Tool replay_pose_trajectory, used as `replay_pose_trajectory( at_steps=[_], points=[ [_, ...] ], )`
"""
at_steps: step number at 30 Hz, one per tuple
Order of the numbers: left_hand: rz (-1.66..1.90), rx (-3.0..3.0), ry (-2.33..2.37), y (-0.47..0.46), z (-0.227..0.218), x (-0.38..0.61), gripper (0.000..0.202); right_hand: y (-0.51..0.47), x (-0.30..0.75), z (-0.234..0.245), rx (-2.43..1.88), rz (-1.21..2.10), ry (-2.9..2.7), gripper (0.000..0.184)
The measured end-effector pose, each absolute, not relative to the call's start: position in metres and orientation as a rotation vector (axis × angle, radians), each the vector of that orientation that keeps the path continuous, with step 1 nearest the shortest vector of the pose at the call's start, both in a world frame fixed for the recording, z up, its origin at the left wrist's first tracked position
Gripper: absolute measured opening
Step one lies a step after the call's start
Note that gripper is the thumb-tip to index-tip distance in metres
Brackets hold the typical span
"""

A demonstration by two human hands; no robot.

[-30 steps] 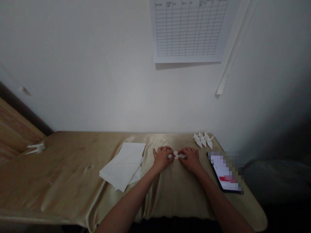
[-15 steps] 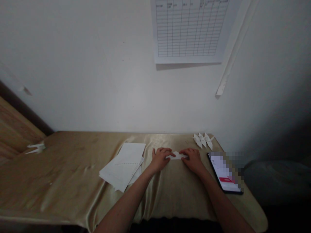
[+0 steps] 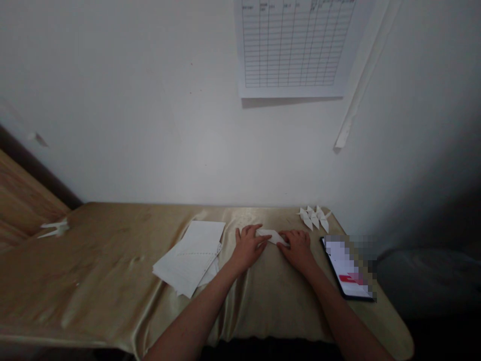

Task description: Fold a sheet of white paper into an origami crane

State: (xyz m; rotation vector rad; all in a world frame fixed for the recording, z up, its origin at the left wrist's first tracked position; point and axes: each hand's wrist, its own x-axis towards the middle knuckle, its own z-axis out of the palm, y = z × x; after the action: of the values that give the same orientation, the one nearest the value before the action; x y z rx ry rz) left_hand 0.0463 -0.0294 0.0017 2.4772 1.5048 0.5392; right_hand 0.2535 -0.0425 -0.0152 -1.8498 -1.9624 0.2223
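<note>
A small piece of folded white paper [image 3: 275,237] lies between my hands, low over the cloth-covered table. My left hand [image 3: 248,249] holds its left end, with the fingers partly spread and one fingertip reaching across the paper. At the other end, my right hand [image 3: 298,247] grips the paper between thumb and curled fingers. The hands hide both tips of the paper. To the right of my right hand, three folded paper figures [image 3: 313,218], which look like cranes, sit in a row near the table's back edge.
Loose white sheets [image 3: 199,245] overlap left of my left forearm. A phone [image 3: 347,271] with a lit screen lies on the right side of the gold tablecloth [image 3: 112,260]. White paper scraps [image 3: 55,229] rest far left. A printed chart [image 3: 293,50] hangs on the wall behind.
The folded paper has turned so its left end points up and its right end down. My left fingers have opened a little and shifted along it. Everything else stays in place.
</note>
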Motion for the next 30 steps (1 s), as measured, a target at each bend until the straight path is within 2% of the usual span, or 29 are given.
replay_pose_trajectory(
  at_steps=[16,18,21,23,30],
  points=[
    [0.409,2.454,1.605,-0.030,-0.006,0.050,0.044,-0.043,0.247,-0.010,-1.756,0.277,-2.009,0.023],
    [0.386,2.452,1.604,-0.032,-0.004,0.051,0.052,-0.042,0.248,-0.011,-1.799,0.237,-1.981,0.020],
    [0.354,2.472,1.573,-0.034,-0.003,0.053,0.071,-0.040,0.248,-0.014,-1.828,0.209,-1.965,0.033],
    [0.348,2.480,1.551,-0.035,-0.003,0.055,0.076,-0.039,0.249,-0.015,-1.807,0.243,-2.001,0.037],
    [0.322,2.452,1.494,-0.032,0.003,0.053,0.064,-0.039,0.253,-0.014,-1.688,0.302,-2.028,0.027]
  ],
)
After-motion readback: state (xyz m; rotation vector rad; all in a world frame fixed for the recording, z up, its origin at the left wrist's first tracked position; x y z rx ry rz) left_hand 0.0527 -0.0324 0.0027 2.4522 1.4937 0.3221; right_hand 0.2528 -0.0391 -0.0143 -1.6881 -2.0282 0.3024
